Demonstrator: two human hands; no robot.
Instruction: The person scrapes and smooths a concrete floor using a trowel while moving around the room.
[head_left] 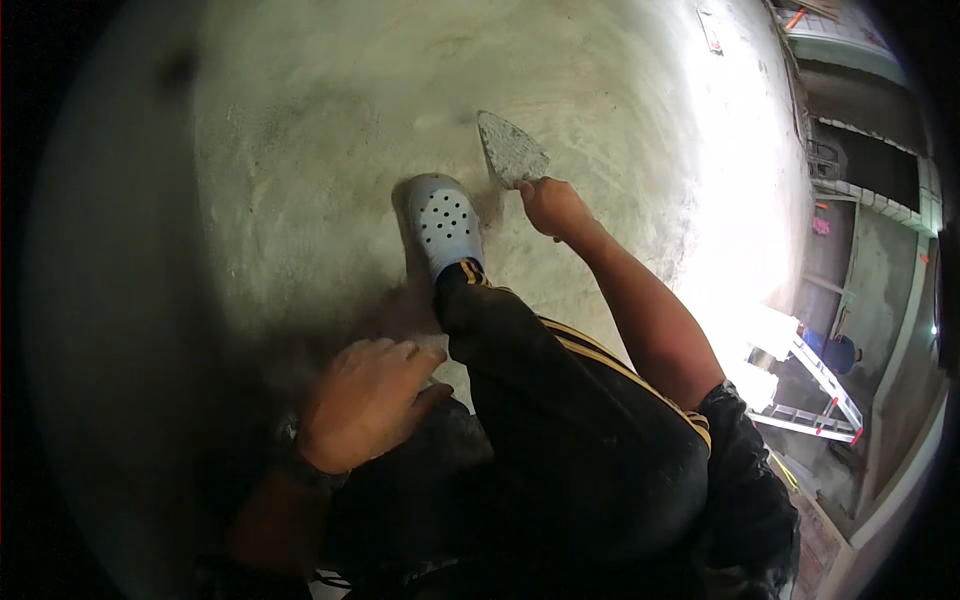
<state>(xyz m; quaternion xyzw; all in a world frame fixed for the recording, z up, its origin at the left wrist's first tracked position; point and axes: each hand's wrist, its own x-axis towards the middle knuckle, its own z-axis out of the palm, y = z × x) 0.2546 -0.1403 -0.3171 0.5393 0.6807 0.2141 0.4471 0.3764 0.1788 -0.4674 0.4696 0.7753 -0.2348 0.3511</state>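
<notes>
My right hand is closed round the handle of a pointed trowel. The trowel's blade is smeared with grey and lies low over the pale grey surface, its tip turned up and left; whether it touches cannot be told. At lower left my left hand hovers in front of my dark trouser leg, thumb apart from loosely bent fingers. I see nothing held in it. Between the two hands, a white clog with holes on my foot stands on the surface.
Bright light falls on the right of the surface. Past its edge, far right, stand an aluminium stepladder and a dark blue round container. A thin pale object lies at the top right. Deep shadow covers the left side.
</notes>
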